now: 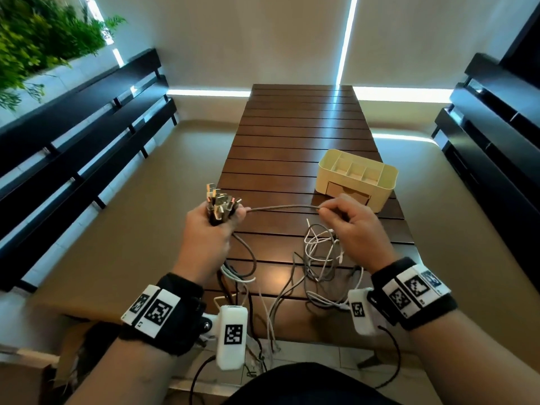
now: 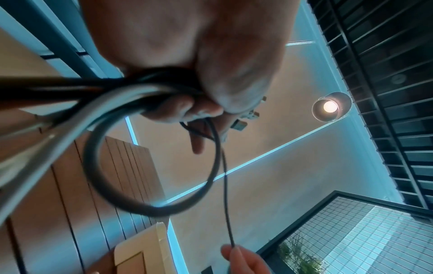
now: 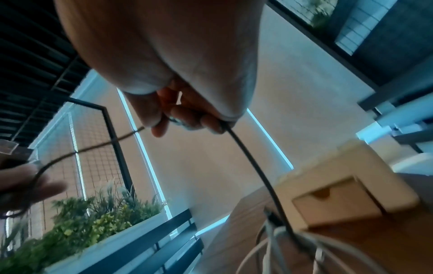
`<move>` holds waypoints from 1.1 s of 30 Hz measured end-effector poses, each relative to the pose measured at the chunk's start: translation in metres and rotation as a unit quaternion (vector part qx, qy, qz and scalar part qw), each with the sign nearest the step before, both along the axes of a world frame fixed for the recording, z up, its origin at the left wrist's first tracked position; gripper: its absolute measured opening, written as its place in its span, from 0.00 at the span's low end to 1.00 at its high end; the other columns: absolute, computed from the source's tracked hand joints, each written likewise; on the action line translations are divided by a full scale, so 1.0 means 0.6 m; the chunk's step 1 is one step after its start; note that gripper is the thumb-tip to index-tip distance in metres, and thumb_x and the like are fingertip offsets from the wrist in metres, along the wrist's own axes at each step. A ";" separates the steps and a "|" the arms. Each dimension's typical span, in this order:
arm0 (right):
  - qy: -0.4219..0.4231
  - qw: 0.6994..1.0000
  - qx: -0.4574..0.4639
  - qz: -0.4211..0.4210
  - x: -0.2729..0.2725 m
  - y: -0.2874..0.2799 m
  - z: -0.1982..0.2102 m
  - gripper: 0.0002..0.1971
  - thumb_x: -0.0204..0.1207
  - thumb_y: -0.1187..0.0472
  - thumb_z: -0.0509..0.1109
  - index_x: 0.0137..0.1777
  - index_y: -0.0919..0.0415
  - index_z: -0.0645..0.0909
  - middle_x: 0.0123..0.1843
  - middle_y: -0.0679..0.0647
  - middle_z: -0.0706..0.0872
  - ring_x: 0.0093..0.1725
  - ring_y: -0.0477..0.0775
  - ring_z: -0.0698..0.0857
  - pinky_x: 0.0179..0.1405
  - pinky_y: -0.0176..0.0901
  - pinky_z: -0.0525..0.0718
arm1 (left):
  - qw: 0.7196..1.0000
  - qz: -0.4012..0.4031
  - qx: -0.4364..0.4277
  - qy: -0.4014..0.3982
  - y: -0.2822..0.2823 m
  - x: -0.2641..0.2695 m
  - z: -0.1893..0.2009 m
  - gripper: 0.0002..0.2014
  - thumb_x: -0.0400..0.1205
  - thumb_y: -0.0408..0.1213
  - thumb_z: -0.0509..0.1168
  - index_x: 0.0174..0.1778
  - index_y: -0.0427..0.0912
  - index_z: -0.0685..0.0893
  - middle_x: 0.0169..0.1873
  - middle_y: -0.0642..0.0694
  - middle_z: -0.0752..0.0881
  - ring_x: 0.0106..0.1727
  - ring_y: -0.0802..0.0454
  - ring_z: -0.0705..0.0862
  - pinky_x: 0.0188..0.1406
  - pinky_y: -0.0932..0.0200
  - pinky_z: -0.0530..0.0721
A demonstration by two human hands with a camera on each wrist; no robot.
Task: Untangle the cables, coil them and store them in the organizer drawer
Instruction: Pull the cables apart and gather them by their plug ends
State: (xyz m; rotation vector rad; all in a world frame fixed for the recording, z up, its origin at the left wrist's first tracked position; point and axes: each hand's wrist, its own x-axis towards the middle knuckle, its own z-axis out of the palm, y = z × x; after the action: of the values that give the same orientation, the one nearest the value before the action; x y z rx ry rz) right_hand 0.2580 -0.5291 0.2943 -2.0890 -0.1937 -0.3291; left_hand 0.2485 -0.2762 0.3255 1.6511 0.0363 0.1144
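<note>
**Drawing one grey cable free of the bunch**

My left hand (image 1: 211, 229) is clenched around a bundle of plugs (image 1: 219, 200), all the connector ends gathered upward, with the cords trailing down out of the bottom of my fist. My right hand (image 1: 355, 226) pinches a single grey cable (image 1: 283, 208) between thumb and fingertips, and that stretch runs nearly taut between my two hands, above the surface (image 1: 292, 141).

Below my right hand, the rest of the tangle (image 1: 321, 252), white and grey cords, lies in loose loops on the slats, some strands hanging over the near edge. The organizer (image 1: 358, 173) stands just beyond my right hand, its drawer (image 1: 347, 193) shut as far as I can tell.

To do this well, I judge I should keep my left fist firm so the plugs stay sorted, and let the grey cable slide through my right fingers instead of yanking. A hard pull would likely tighten any knot in the pile. Where it snags, I should stop, lift the crossing loop away, then carry on. Once the cable runs free I can wind it into even loops small enough for the drawer, which I must open first.
</note>
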 end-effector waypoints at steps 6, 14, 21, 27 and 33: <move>-0.008 0.981 -0.193 -0.007 0.021 -0.014 0.007 0.06 0.83 0.59 0.69 0.49 0.54 0.88 0.45 0.42 0.79 0.46 0.44 0.78 0.50 0.47 0.81 | 0.999 0.027 0.005 -0.042 -0.006 -0.017 0.027 0.09 0.81 0.37 0.71 0.55 0.40 0.89 0.48 0.50 0.92 0.41 0.41 0.79 0.59 0.21 0.77; -0.116 0.982 -0.106 0.105 -0.017 0.062 0.048 0.05 0.80 0.63 0.73 0.53 0.56 0.89 0.42 0.46 0.78 0.40 0.45 0.78 0.38 0.31 0.76 | 0.990 -0.105 0.080 -0.051 -0.061 -0.021 0.009 0.10 0.80 0.31 0.74 0.56 0.38 0.87 0.48 0.48 0.91 0.51 0.55 0.89 0.53 0.63 0.86; -0.034 0.997 -0.021 0.069 -0.008 0.037 0.017 0.04 0.83 0.62 0.70 0.46 0.53 0.84 0.40 0.43 0.82 0.40 0.42 0.80 0.42 0.36 0.78 | 0.997 -0.075 0.006 -0.033 -0.035 -0.012 0.015 0.03 0.83 0.33 0.69 0.45 0.38 0.85 0.34 0.45 0.88 0.21 0.63 0.75 0.23 0.71 0.72; 0.029 0.998 0.063 -0.009 -0.005 0.005 -0.005 0.05 0.83 0.61 0.69 0.49 0.54 0.85 0.44 0.52 0.86 0.43 0.48 0.81 0.45 0.33 0.80 | 0.998 -0.004 -0.044 0.039 0.015 0.001 0.002 0.02 0.82 0.33 0.71 0.46 0.38 0.86 0.39 0.35 0.91 0.18 0.58 0.64 0.17 0.63 0.66; -0.050 0.993 -0.088 0.055 0.002 0.008 0.031 0.05 0.80 0.66 0.73 0.47 0.54 0.88 0.41 0.41 0.80 0.41 0.43 0.80 0.41 0.24 0.74 | 0.996 0.067 -0.046 -0.035 0.009 -0.007 0.009 0.07 0.80 0.31 0.73 0.50 0.48 0.91 0.52 0.46 0.93 0.48 0.53 0.92 0.69 0.39 0.81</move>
State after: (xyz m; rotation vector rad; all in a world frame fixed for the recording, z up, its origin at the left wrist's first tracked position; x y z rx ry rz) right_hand 0.2594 -0.5242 0.3132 -2.2275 -0.4084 -0.3615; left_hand 0.2445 -0.2709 0.3308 1.5516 0.0977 0.2687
